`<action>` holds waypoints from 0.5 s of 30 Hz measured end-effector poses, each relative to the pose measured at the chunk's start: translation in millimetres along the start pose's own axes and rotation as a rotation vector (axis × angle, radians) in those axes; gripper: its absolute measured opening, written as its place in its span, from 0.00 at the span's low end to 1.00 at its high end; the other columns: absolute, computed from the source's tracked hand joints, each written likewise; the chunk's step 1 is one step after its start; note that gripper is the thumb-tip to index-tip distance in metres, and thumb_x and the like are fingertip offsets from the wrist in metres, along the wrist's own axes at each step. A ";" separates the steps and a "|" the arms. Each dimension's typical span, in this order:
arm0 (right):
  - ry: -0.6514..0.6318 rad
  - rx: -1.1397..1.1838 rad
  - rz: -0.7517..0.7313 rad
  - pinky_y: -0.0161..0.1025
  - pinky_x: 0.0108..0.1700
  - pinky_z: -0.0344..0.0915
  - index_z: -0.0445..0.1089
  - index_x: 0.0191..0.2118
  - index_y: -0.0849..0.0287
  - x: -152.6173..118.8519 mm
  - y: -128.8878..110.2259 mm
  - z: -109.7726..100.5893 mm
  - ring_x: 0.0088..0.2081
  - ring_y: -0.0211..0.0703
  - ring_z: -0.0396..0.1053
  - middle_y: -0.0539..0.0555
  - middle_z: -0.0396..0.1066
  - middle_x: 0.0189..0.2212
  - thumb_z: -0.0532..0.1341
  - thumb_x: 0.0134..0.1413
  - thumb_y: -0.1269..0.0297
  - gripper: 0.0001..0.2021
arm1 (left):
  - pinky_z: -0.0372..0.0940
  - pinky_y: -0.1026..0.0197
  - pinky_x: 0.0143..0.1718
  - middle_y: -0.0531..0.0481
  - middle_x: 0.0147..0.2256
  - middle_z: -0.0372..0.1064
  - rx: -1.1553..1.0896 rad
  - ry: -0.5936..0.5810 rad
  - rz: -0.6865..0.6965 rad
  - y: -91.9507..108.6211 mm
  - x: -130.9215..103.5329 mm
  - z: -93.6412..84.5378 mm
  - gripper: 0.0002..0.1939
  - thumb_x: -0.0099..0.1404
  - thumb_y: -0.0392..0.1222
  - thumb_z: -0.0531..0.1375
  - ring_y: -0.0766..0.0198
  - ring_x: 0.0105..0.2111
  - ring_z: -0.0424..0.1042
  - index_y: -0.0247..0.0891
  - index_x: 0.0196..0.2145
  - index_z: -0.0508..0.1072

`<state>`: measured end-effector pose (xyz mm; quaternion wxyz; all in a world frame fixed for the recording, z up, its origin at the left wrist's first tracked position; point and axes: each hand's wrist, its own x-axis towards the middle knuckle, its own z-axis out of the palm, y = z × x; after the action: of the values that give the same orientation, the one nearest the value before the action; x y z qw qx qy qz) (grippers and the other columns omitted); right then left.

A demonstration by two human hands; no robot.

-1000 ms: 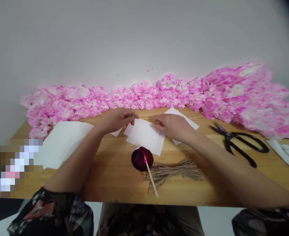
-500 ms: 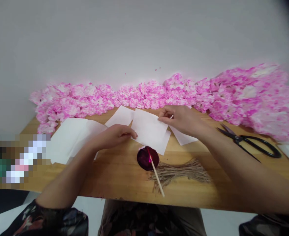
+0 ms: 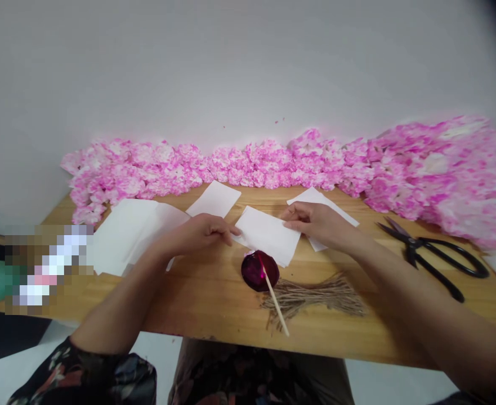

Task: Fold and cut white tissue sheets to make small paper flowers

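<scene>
Between my hands is a piece of white paper (image 3: 268, 230), lying over the wooden table just behind a dish of dark magenta dye (image 3: 254, 273). My left hand (image 3: 209, 232) pinches the paper's left edge between thumb and fingers. On the right side, my right hand (image 3: 315, 220) grips the same paper near its upper right corner, fingers curled. A thin wooden stick (image 3: 278, 306) leans out of the dish toward me. Behind my left hand lies another white paper piece (image 3: 214, 198). More white paper (image 3: 321, 198) lies behind and partly under my right hand.
Pink and white paper flowers (image 3: 268, 163) line the table's back along the wall. Black-handled scissors (image 3: 437, 250) lie open at right. A bundle of brown twine-like stems (image 3: 324, 298) sits beside the dish. Large white sheets (image 3: 133, 230) lie at left, near a blurred patch.
Both hands have drawn the white paper down toward the dish, and it now lies apart from the piece behind it. The view has shifted slightly.
</scene>
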<state>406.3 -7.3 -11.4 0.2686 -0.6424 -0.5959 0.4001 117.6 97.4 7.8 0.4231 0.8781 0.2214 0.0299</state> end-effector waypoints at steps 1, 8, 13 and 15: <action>0.012 -0.050 -0.011 0.39 0.35 0.63 0.71 0.37 0.56 -0.4 -0.2 1.5 0.34 0.43 0.71 0.51 0.75 0.32 0.61 0.54 0.59 0.08 | 0.66 0.57 0.52 0.48 0.48 0.76 -0.007 -0.001 -0.014 0.6 -0.3 -0.9 0.12 0.62 0.34 0.54 0.58 0.49 0.74 0.39 0.31 0.78; 0.097 -0.464 -0.018 0.38 0.36 0.60 0.72 0.44 0.54 -0.4 -10.4 9.4 0.37 0.46 0.73 0.51 0.78 0.36 0.59 0.57 0.63 0.10 | 0.65 0.59 0.51 0.49 0.45 0.78 -0.096 -0.001 -0.037 -0.5 -2.7 -2.8 0.09 0.62 0.35 0.55 0.59 0.47 0.75 0.38 0.29 0.76; 0.111 -0.668 0.031 0.38 0.35 0.57 0.72 0.48 0.55 3.3 -16.7 14.0 0.38 0.48 0.72 0.54 0.77 0.39 0.59 0.58 0.63 0.13 | 0.66 0.61 0.47 0.49 0.41 0.78 -0.114 0.015 -0.051 -1.1 -1.6 -3.5 0.10 0.62 0.35 0.55 0.61 0.44 0.74 0.37 0.32 0.77; 0.090 -0.675 0.063 0.38 0.33 0.55 0.72 0.42 0.56 4.2 -19.3 14.5 0.36 0.47 0.71 0.54 0.77 0.35 0.58 0.58 0.63 0.09 | 0.66 0.61 0.44 0.50 0.36 0.77 -0.076 0.063 -0.083 -0.1 1.5 -3.7 0.11 0.62 0.36 0.54 0.62 0.39 0.74 0.37 0.34 0.77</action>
<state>383.5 -2.4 -4.2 0.0546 -0.7302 -0.6621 0.1597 118.1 100.7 9.9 0.4499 0.8501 0.2695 0.0484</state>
